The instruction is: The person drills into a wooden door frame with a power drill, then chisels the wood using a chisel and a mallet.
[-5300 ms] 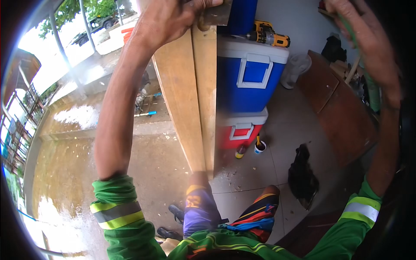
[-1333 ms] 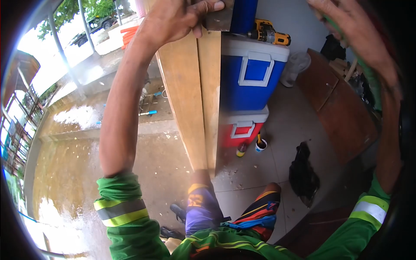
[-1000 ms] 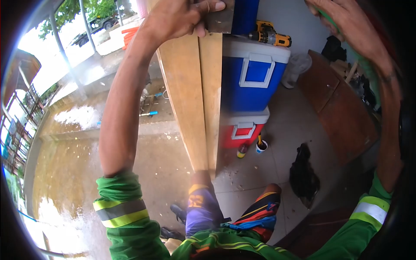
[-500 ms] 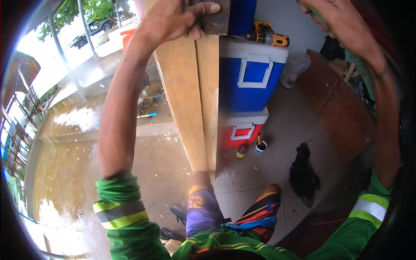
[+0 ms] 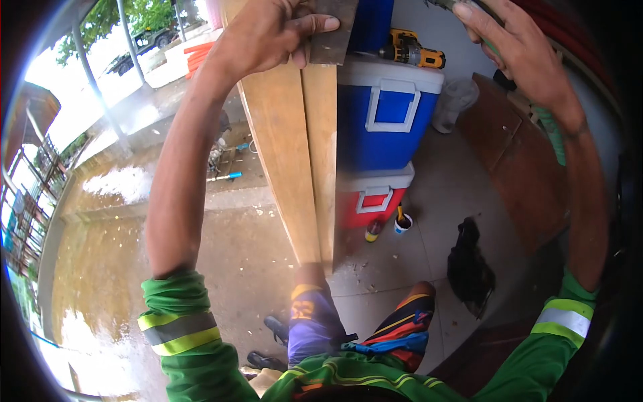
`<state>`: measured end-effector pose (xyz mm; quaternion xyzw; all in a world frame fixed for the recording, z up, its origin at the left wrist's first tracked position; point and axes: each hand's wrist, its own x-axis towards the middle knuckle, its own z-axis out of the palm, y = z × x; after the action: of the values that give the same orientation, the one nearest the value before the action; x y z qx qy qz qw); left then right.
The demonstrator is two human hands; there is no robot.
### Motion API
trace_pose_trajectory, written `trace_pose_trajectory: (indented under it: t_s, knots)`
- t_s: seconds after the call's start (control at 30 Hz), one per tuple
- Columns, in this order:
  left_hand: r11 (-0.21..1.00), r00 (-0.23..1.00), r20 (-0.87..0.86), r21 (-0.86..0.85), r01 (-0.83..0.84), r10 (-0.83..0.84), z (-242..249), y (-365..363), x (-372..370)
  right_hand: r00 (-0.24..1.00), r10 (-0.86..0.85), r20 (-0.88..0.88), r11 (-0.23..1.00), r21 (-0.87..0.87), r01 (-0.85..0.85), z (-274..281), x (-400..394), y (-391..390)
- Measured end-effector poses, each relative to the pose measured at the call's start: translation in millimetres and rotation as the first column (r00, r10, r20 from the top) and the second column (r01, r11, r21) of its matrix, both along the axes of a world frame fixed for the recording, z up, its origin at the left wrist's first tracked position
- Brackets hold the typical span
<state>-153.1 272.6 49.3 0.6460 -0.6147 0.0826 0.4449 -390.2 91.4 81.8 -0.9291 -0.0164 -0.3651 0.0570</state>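
My left hand (image 5: 271,37) is at the top of the view, its thumb pressed on a dark flat plate (image 5: 333,40) with its fingers behind the plate's left side. The plate lies against the upper part of a tall wooden post (image 5: 284,134) with a lengthwise groove. My right hand (image 5: 519,57) is raised at the upper right, apart from the post. Its fingers are closed round a green-handled tool (image 5: 491,47), whose far end is cut off by the top edge.
Right of the post, a blue cooler (image 5: 395,151) stands on a red cooler (image 5: 351,208). A yellow cordless drill (image 5: 418,57) lies on the blue one. On the floor are a small paint cup (image 5: 403,226), a bottle (image 5: 372,232) and a black bag (image 5: 470,268). A brown wooden panel (image 5: 492,144) leans at the right.
My left hand and the dark plate have shifted slightly down along the post. My right hand has come lower, and more of the tool it holds shows at the top edge.
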Motion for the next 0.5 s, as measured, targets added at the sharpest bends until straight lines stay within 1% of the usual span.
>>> trace_pose_trajectory:
  t_s: [0.03, 0.07, 0.13, 0.17, 0.2, 0.23, 0.27, 0.3, 0.37, 0.4, 0.43, 0.47, 0.5]
  knots:
    - [0.999, 1.000, 0.008, -0.017, -0.030, 0.030, 1.1, 1.5, -2.9, 1.000, -0.009, 0.020, 1.000, -0.020, 0.010, -3.3, -3.2, -3.5]
    - [0.997, 0.998, 0.015, -0.036, -0.063, 0.064, 1.7, 4.4, -5.5, 0.999, -0.003, 0.052, 1.000, -0.003, 0.003, -8.2, -9.8, -1.9]
    - [0.977, 0.997, -0.034, -0.201, -0.068, 0.063, 0.6, 13.0, -14.1, 0.989, -0.028, 0.146, 0.988, 0.157, 0.005, -27.2, -23.6, 6.6]
    - [0.957, 0.997, -0.056, -0.281, -0.069, 0.055, -1.9, 17.7, -20.6, 0.977, -0.070, 0.203, 0.955, 0.297, 0.007, -47.4, -34.0, 13.9]
    - [0.938, 0.991, -0.094, -0.327, -0.118, 0.091, -12.7, 23.2, -27.6, 0.964, -0.039, 0.262, 0.908, 0.413, -0.076, -77.1, -40.9, 12.9]
    - [0.915, 0.983, -0.135, -0.367, -0.169, 0.127, -34.0, 29.7, -34.8, 0.943, -0.014, 0.333, 0.843, 0.511, -0.168, -106.8, -47.9, 12.0]
    - [0.887, 0.971, -0.176, -0.404, -0.222, 0.162, -60.0, 36.5, -41.6, 0.901, 0.079, 0.426, 0.752, 0.569, -0.334, -150.7, -50.0, 3.2]
    - [0.892, 0.992, -0.100, -0.436, -0.116, 0.080, -96.8, 35.7, -51.5, 0.873, 0.080, 0.482, 0.618, 0.663, -0.423, -198.9, -54.2, 6.5]
    - [0.964, 0.942, -0.277, -0.128, -0.231, 0.189, -197.8, 33.9, -85.6, 0.880, 0.083, 0.467, 0.365, 0.808, -0.463, -286.7, -65.1, 17.9]
    - [0.963, 0.907, -0.327, 0.047, -0.265, 0.265, -248.5, 33.0, -102.5, 0.936, 0.151, 0.319, 0.296, 0.888, -0.351, -322.8, -68.7, 25.8]
    - [0.952, 0.825, -0.477, 0.192, -0.238, 0.303, -318.9, 24.3, -113.8, 0.957, 0.115, 0.266, 0.231, 0.930, -0.287, -346.4, -65.1, 41.2]
    - [0.952, 0.776, -0.579, 0.291, -0.092, 0.251, -371.3, 25.4, -126.4, 0.974, 0.082, 0.212, 0.160, 0.962, -0.223, -370.2, -61.4, 56.5]
    - [0.987, 0.839, -0.529, 0.154, -0.053, 0.128, -393.2, 26.1, -146.4, 0.986, 0.052, 0.157, 0.084, 0.983, -0.161, -394.1, -57.7, 71.8]
